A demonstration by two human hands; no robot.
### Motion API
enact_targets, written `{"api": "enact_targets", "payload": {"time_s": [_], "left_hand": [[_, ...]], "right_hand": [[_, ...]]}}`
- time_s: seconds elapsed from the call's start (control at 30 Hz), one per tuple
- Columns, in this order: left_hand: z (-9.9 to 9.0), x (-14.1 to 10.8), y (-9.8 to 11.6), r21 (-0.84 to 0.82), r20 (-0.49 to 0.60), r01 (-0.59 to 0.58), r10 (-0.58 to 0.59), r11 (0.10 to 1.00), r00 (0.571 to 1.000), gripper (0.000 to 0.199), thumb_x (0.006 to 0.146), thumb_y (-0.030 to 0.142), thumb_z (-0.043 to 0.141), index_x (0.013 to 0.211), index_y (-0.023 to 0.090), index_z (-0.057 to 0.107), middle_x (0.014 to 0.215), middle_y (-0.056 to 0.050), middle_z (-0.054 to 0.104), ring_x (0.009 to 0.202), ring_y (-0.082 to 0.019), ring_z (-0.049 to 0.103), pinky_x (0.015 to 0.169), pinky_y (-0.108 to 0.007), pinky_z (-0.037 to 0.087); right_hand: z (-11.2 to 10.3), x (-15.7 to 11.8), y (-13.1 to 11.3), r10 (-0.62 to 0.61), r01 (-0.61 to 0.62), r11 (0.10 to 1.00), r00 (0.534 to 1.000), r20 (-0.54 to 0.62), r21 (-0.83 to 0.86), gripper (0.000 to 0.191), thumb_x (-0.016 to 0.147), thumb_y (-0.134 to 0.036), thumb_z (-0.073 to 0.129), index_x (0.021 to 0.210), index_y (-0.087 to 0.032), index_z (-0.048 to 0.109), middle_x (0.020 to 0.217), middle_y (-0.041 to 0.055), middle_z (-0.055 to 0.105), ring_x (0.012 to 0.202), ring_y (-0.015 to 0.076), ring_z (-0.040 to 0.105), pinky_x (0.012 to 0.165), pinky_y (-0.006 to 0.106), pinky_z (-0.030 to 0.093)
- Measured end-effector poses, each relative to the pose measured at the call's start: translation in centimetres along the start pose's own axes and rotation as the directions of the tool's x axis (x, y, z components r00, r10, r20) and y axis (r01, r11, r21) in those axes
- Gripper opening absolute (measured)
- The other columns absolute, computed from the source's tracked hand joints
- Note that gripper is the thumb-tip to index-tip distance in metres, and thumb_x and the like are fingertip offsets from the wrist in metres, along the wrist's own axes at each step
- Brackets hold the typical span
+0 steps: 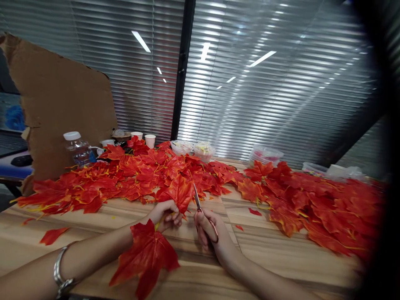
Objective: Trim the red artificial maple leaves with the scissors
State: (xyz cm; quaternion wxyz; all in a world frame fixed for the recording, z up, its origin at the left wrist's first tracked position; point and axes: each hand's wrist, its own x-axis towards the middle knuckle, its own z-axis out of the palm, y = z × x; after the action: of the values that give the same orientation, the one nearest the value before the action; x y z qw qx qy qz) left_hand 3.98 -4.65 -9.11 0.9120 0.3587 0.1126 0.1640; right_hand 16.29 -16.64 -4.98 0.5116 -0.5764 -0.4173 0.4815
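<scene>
My left hand (168, 214) is closed on red artificial maple leaves. One leaf (179, 192) stands up above its fingers, and another leaf (149, 258) hangs below the wrist, its yellow stem running up to the hand. In my right hand (211, 231) is a pair of scissors (198, 201) with rose-coloured handles, the fingers in the loops. The blades point up and away, right beside the edge of the upper leaf. Whether they touch it I cannot tell.
Leaf piles lie at the left (103, 183) and right (315, 200) of the wooden table (200, 271). Behind stand a plastic bottle (78, 150), paper cups (150, 141) and clear tubs (203, 151). A cardboard sheet (62, 100) rises at the left. Cut red scraps (53, 236) lie nearby.
</scene>
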Motion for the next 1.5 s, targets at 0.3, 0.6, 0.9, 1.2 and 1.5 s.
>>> {"api": "enact_targets", "payload": {"time_s": [0.3,0.6,0.9,1.2,1.5], "left_hand": [[0.16,-0.02,0.31,-0.127,-0.054,0.030,-0.037,0.991,0.998,0.028,0.060,0.019,0.046,0.032,0.015,0.045,0.034,0.002,0.023,0.045,-0.012,0.037,0.057,-0.027,0.039],[0.42,-0.20,0.29,-0.161,-0.066,0.017,-0.028,0.987,0.997,0.027,0.058,0.015,0.044,0.031,0.015,0.042,0.036,0.002,0.023,0.045,-0.012,0.036,0.060,-0.029,0.039],[0.21,0.07,0.41,-0.125,0.017,0.021,-0.019,0.992,1.000,0.027,0.061,0.018,0.044,0.035,0.015,0.044,0.037,0.002,0.023,0.045,-0.012,0.034,0.059,-0.029,0.037],[0.43,0.03,0.35,-0.136,-0.006,0.019,-0.020,0.990,1.000,0.025,0.059,0.019,0.046,0.035,0.016,0.040,0.036,0.004,0.018,0.042,-0.010,0.030,0.055,-0.027,0.035],[0.80,-0.20,0.64,-0.178,-0.042,0.033,-0.041,0.984,0.998,0.027,0.059,0.016,0.046,0.033,0.016,0.038,0.035,0.004,0.017,0.043,-0.011,0.033,0.054,-0.026,0.036]], "right_hand": [[0.23,-0.12,-0.34,-0.003,0.001,0.999,1.000,-0.024,-0.053,0.040,0.079,-0.056,0.048,0.070,-0.017,0.043,0.036,-0.0086,0.036,0.030,0.0055,0.029,0.034,0.017,0.024],[0.05,-0.10,-0.32,-0.002,0.001,0.998,1.000,-0.019,-0.055,0.038,0.080,-0.054,0.048,0.072,-0.016,0.045,0.035,-0.0090,0.035,0.029,0.0050,0.027,0.034,0.017,0.022],[0.18,-0.22,-0.29,-0.019,0.018,0.999,0.999,-0.027,-0.032,0.038,0.081,-0.052,0.048,0.072,-0.016,0.046,0.036,-0.0085,0.036,0.031,0.0052,0.028,0.035,0.017,0.024],[0.04,-0.18,-0.06,0.005,-0.004,1.000,0.999,-0.035,0.019,0.038,0.079,-0.054,0.050,0.070,-0.017,0.043,0.037,-0.0086,0.037,0.031,0.0046,0.028,0.034,0.017,0.022],[0.18,-0.28,-0.27,-0.033,0.033,0.999,0.997,-0.068,-0.008,0.038,0.082,-0.050,0.049,0.065,-0.017,0.041,0.037,-0.0079,0.036,0.032,0.0049,0.030,0.035,0.018,0.023]]}}
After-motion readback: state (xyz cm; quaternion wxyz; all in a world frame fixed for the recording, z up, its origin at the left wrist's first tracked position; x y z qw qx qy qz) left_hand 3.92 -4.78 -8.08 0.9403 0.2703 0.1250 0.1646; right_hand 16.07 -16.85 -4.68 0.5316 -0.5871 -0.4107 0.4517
